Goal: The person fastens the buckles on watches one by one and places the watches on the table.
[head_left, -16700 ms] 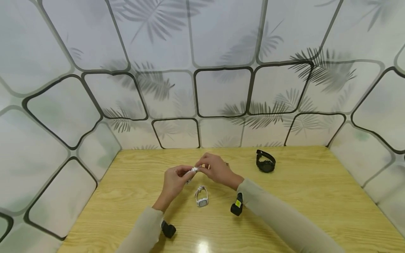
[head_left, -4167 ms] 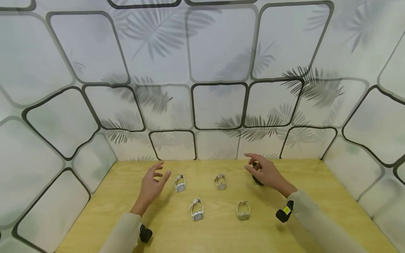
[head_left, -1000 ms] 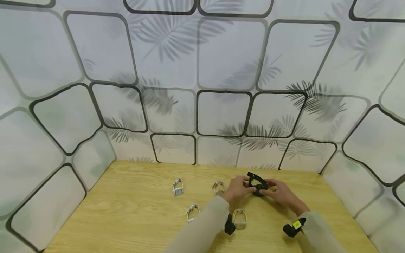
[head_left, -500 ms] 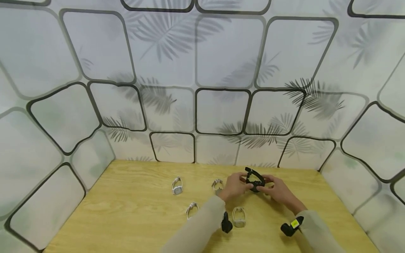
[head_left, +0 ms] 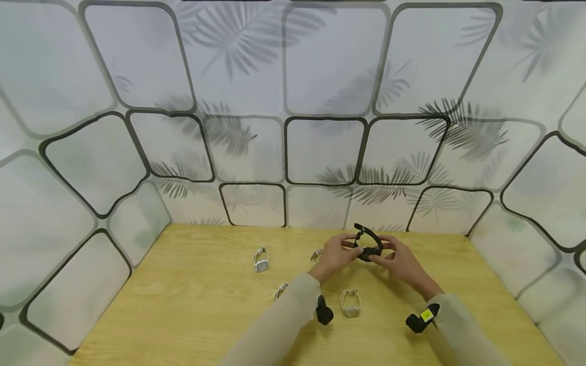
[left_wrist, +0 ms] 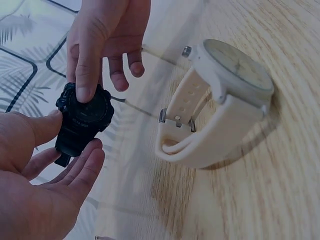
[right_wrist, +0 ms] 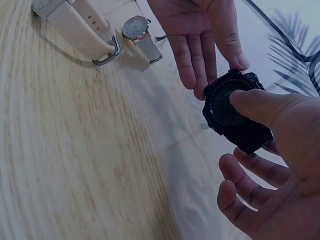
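Note:
Both hands hold a black wristwatch [head_left: 370, 253] near the back of the table, its buckled strap standing up in a loop. My left hand [head_left: 336, 256] pinches the case edge from the left, thumb in front. From the right, my right hand [head_left: 403, 261] grips it; its thumb [right_wrist: 255, 102] lies on the dark round dial in the right wrist view. The left wrist view shows the watch tilted, dial toward the camera. Just below the hands, a cream watch [head_left: 351, 304] stands on its buckled strap.
A white watch [head_left: 261, 261] stands at the left of the wooden table [head_left: 183, 295]. Another white watch [head_left: 281, 290] is half hidden by the left sleeve, and a pale-strapped watch [head_left: 316, 255] is partly behind the left hand. A patterned backdrop [head_left: 325, 152] rises behind the table.
Earlier the hands worked on a small light-coloured watch; then they were apart with several light watches set out. Over the last second, both have kept hold of the black watch, lifting and tilting it slightly.

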`<state>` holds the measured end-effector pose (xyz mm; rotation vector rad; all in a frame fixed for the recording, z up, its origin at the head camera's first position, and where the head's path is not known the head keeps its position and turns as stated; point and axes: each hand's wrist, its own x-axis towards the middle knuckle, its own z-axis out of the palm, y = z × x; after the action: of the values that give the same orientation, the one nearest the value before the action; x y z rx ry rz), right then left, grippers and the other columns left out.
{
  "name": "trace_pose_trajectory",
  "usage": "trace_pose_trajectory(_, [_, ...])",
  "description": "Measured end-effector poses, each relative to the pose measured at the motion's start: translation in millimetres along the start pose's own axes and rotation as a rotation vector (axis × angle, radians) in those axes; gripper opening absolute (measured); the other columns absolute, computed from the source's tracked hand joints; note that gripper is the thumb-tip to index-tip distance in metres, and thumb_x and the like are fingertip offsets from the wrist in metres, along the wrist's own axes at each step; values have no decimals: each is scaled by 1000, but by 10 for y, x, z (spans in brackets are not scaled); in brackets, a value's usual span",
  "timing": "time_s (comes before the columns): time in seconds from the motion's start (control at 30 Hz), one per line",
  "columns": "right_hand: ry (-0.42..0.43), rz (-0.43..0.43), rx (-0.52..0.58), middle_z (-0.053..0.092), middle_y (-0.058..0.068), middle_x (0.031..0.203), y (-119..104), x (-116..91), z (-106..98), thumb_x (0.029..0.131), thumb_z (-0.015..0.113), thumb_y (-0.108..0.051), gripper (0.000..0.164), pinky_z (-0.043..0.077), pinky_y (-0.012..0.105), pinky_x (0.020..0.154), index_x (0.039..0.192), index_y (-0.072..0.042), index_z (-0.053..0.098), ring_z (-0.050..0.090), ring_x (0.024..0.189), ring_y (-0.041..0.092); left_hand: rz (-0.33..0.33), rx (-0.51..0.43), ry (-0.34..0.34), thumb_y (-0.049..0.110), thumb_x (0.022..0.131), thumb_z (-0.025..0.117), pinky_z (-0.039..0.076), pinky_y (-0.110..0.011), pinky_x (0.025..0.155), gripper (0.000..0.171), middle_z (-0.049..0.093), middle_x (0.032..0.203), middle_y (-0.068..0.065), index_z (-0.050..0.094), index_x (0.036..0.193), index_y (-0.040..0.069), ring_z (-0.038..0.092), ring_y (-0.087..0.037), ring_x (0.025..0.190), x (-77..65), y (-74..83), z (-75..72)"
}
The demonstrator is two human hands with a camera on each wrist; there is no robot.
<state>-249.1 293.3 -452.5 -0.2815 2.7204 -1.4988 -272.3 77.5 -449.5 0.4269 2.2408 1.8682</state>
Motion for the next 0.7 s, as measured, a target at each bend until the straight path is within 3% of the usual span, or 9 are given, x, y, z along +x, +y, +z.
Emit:
trace_pose_trajectory(0.13, [8, -12, 19, 55, 35, 136, -63, -16, 21, 96, 77, -25, 72, 57, 45, 55, 152, 1, 39, 71, 88, 37, 8, -31, 9, 10, 98, 71, 60, -46, 86, 45, 67, 119, -17, 60, 141, 4, 73, -24, 93, -6, 13, -29])
trace_pose_trajectory(0.5, [-18, -18, 89, 53, 34, 138, -68, -9, 39, 93, 80, -26, 76, 56, 48, 54, 152, -3, 38, 71, 91, 40, 46, -78, 58, 3, 99, 68, 62, -44, 80, 32, 73, 106, -15, 67, 131, 2, 76, -26, 85, -20, 17, -89])
trace_pose_trajectory(0.7, [-2, -38, 50, 58, 29, 136, -54, -38, 14, 99, 71, -34, 68, 56, 39, 64, 152, -7, 39, 70, 93, 37, 35, -91, 58, 2, 98, 69, 62, -45, 81, 30, 72, 105, -13, 69, 128, 4, 75, -28, 84, -62, 21, -109])
